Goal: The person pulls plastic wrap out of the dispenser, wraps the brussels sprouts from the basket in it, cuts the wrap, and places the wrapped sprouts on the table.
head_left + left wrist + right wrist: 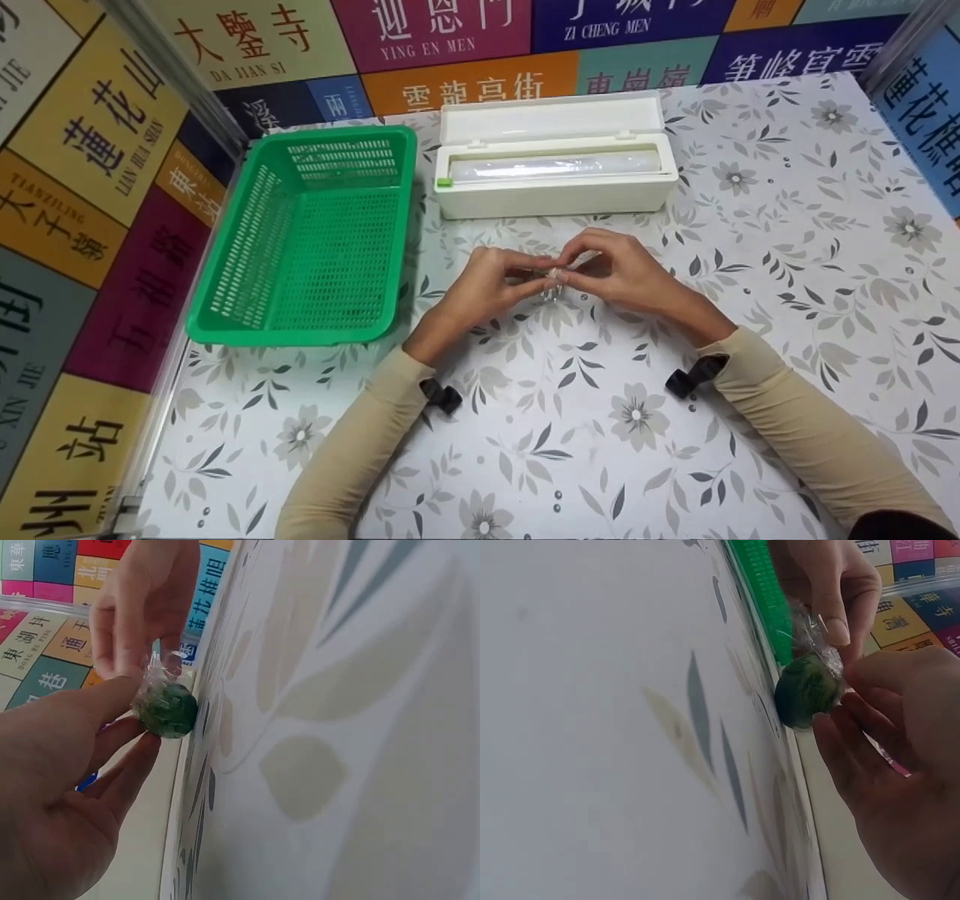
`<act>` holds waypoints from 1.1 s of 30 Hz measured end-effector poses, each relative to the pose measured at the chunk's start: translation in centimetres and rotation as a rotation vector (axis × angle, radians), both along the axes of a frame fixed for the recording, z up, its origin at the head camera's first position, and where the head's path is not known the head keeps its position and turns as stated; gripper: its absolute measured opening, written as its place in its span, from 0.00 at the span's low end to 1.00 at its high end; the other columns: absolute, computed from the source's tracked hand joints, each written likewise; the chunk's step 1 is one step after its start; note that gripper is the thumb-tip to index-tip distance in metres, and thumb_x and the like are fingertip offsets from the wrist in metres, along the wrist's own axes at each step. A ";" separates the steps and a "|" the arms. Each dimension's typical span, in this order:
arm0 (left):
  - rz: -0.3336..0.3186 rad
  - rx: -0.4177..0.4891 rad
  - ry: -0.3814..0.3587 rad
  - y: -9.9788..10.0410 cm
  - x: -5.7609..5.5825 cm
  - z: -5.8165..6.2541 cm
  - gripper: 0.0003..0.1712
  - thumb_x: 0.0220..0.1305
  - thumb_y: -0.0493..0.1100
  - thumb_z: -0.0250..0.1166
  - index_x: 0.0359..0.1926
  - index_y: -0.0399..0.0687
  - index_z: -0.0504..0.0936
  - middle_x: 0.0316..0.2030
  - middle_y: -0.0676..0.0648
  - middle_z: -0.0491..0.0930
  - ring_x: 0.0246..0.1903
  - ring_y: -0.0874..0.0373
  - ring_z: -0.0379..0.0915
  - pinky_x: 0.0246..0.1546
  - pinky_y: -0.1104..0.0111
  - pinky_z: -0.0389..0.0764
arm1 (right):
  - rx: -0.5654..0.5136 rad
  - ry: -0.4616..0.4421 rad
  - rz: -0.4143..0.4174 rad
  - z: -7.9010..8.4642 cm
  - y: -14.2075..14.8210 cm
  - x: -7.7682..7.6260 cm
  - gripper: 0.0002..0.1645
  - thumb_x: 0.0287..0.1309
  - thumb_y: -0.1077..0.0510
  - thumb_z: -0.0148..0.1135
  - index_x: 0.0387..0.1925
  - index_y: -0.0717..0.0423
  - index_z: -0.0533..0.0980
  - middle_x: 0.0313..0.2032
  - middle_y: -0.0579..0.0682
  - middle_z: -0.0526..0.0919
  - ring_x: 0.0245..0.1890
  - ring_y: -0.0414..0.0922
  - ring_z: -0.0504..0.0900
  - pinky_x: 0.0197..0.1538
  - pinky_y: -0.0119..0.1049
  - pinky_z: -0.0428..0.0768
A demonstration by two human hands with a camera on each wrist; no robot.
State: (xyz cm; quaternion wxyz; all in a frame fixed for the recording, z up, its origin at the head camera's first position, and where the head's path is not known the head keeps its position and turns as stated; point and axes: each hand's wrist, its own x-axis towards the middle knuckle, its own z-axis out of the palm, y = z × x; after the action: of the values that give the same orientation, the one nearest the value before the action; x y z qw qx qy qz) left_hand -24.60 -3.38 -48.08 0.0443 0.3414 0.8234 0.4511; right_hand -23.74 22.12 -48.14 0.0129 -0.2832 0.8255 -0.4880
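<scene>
A small round green ball [174,711], wrapped in clear plastic film [810,634], sits low at the table surface between both hands. What the ball is made of cannot be told. My left hand [491,285] pinches the gathered film from the left with thumb and fingertips. From the right, my right hand [622,270] pinches the same bunch of film, its fingertips meeting those of the left. In the head view the fingers hide most of the ball. Both wrist views show it hanging below or beside the fingertips, the film bunched above.
Behind the hands stands a long white dispenser box [555,196], its lid [551,120] raised, with a roll of plastic wrap [555,165] inside. An empty green perforated basket [330,330] is at the left. A flower-patterned cloth [585,450] covers the table, with lettered panels [457,30] around it.
</scene>
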 end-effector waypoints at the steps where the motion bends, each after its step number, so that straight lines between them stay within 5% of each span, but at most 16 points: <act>1: 0.002 -0.003 0.007 0.0 0.0 0.0 0.19 0.71 0.44 0.75 0.61 0.49 0.89 0.57 0.48 0.90 0.59 0.58 0.88 0.58 0.71 0.87 | -0.002 0.003 -0.008 0.0 0.0 0.0 0.10 0.66 0.56 0.78 0.46 0.51 0.88 0.48 0.47 0.90 0.52 0.45 0.89 0.56 0.38 0.90; 9: 0.020 -0.082 0.115 0.3 0.0 0.0 0.21 0.72 0.42 0.74 0.64 0.51 0.87 0.60 0.48 0.89 0.62 0.57 0.86 0.66 0.74 0.81 | 0.007 -0.011 -0.055 0.0 -0.1 0.1 0.15 0.59 0.58 0.83 0.46 0.53 0.88 0.47 0.48 0.93 0.51 0.49 0.94 0.53 0.39 0.91; 17: 0.057 -0.099 0.096 0.8 0.1 0.0 0.23 0.69 0.37 0.76 0.64 0.51 0.88 0.59 0.49 0.90 0.61 0.57 0.87 0.63 0.73 0.84 | 0.094 0.056 -0.166 0.5 -0.3 0.3 0.07 0.59 0.56 0.83 0.40 0.49 0.94 0.39 0.48 0.95 0.39 0.46 0.94 0.40 0.20 0.86; 22: 0.082 -0.067 0.059 1.0 -0.5 0.0 0.20 0.72 0.36 0.72 0.63 0.44 0.88 0.58 0.46 0.90 0.58 0.56 0.89 0.58 0.74 0.86 | 0.088 0.041 -0.154 0.4 -0.4 0.0 0.12 0.63 0.54 0.80 0.47 0.51 0.92 0.44 0.50 0.95 0.44 0.47 0.95 0.45 0.23 0.88; 27: 0.051 -0.157 0.106 1.1 -0.8 0.3 0.26 0.74 0.39 0.71 0.69 0.38 0.81 0.62 0.41 0.87 0.63 0.50 0.85 0.65 0.67 0.84 | 0.052 0.002 -0.139 0.3 -0.7 -0.4 0.14 0.61 0.56 0.82 0.48 0.54 0.90 0.47 0.52 0.94 0.48 0.47 0.95 0.50 0.31 0.90; 33: 0.075 -0.201 0.127 1.5 -1.1 0.2 0.30 0.72 0.41 0.73 0.71 0.36 0.79 0.58 0.40 0.89 0.59 0.49 0.87 0.63 0.65 0.85 | 0.066 -0.029 -0.160 0.2 -0.9 -0.8 0.14 0.62 0.59 0.80 0.49 0.57 0.90 0.47 0.56 0.94 0.49 0.50 0.95 0.51 0.27 0.89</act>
State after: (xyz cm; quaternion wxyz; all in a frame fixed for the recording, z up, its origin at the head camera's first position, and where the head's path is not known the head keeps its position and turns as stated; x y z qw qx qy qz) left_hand -25.70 -1.92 -47.88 0.0091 0.3322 0.8777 0.3453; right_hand -24.53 21.23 -47.93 -0.0049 -0.2085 0.8610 -0.4639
